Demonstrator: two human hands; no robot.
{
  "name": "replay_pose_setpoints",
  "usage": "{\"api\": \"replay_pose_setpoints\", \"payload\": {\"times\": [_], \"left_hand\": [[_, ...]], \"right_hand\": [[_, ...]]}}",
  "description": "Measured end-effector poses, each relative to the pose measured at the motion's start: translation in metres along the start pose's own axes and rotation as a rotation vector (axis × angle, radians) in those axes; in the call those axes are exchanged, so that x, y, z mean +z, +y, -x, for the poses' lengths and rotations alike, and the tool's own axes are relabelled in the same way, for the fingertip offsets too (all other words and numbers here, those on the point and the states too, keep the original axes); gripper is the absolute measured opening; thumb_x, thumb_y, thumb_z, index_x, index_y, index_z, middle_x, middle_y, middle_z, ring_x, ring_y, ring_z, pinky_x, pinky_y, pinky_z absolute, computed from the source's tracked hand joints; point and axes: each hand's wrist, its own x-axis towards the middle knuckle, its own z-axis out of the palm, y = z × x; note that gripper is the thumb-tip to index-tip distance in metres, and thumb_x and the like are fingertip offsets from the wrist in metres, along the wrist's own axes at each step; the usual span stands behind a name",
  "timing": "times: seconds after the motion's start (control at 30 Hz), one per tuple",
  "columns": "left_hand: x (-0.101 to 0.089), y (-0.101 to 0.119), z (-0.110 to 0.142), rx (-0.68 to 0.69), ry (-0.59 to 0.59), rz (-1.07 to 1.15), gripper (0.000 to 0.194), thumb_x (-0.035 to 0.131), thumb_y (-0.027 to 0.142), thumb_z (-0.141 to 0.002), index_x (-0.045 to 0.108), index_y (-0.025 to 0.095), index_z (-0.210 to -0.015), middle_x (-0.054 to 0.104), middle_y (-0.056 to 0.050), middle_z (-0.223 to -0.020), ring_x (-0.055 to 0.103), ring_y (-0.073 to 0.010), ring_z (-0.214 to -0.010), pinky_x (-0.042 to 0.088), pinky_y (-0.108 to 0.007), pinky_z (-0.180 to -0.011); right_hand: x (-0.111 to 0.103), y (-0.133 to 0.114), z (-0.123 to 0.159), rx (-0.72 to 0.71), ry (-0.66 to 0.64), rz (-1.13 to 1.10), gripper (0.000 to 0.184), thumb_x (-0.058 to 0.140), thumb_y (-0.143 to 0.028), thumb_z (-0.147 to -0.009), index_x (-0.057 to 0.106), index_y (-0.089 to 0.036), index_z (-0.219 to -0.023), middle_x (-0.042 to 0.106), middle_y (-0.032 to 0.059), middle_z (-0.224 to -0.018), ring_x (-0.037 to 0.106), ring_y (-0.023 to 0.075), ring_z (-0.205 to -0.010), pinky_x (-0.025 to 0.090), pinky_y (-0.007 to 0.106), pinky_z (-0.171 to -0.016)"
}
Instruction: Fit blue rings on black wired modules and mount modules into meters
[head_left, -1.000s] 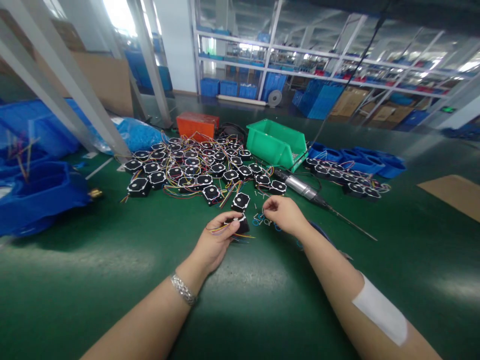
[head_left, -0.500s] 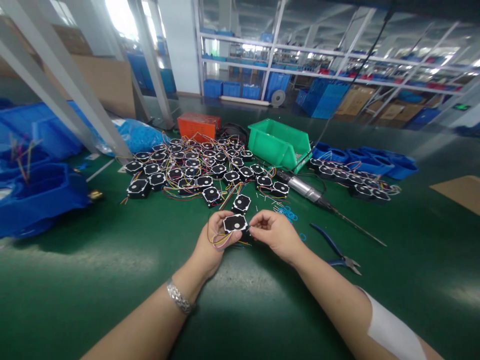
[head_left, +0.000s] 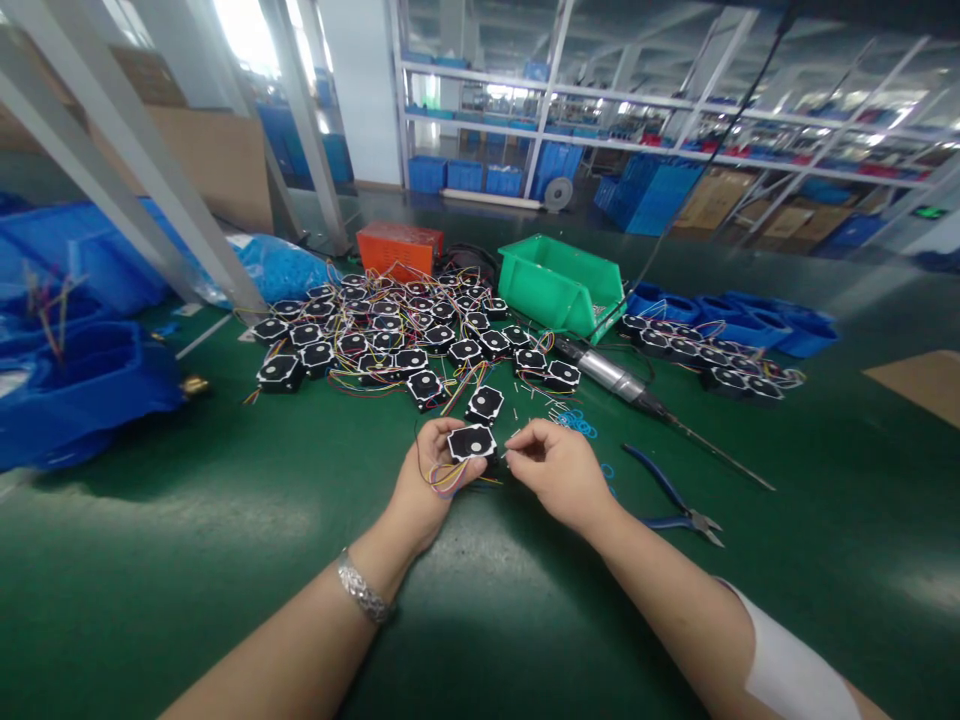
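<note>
My left hand (head_left: 426,490) is wrapped around a black stepper motor (head_left: 471,442) with white edges on its face, tilted toward me. Its coloured wires (head_left: 448,478) hang over my fingers and thumb. Just right of the motor, my right hand (head_left: 559,470) pinches a small thin screw between thumb and forefinger, a little apart from the motor's side. Another motor (head_left: 484,404) lies directly beyond the held one. Loose screws (head_left: 553,404) and blue rings (head_left: 576,424) are scattered on the green table (head_left: 480,610) past my right hand.
Many wired motors (head_left: 386,325) crowd the table's far side. Behind them stand an orange box (head_left: 399,250) and a green bin (head_left: 559,285). An electric screwdriver (head_left: 615,378) and blue-handled cutters (head_left: 686,515) lie to the right. Blue bins (head_left: 82,395) stand left, more motors (head_left: 705,355) far right.
My right hand has drawn slightly right, away from the motor's side, so a small gap shows there. My left hand still holds the motor in nearly the same place.
</note>
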Motion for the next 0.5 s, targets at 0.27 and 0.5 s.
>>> {"api": "replay_pose_setpoints", "payload": {"times": [0.27,0.5], "left_hand": [[0.000,-0.001,0.001,-0.003,0.006,0.011,0.043,0.070,0.015,-0.056,0.043,0.019,-0.090,0.056,0.003,-0.078,0.053,-0.0086,-0.070,0.040,-0.020,-0.065],[0.001,0.004,-0.001,-0.052,0.086,0.131,0.037,0.069,0.012,-0.056,0.047,0.017,-0.086,0.057,0.003,-0.076,0.053,-0.0070,-0.070,0.039,-0.019,-0.068]], "right_hand": [[0.005,0.005,0.002,-0.143,0.004,0.160,0.007,0.052,-0.012,-0.066,0.059,-0.013,-0.065,0.056,-0.0007,-0.063,0.049,0.0059,-0.057,0.037,0.015,-0.054],[0.012,0.015,0.007,-0.577,0.089,0.301,0.023,0.041,-0.017,-0.079,0.062,-0.017,-0.091,0.056,0.0038,-0.078,0.050,0.0089,-0.073,0.040,0.020,-0.068]]}}
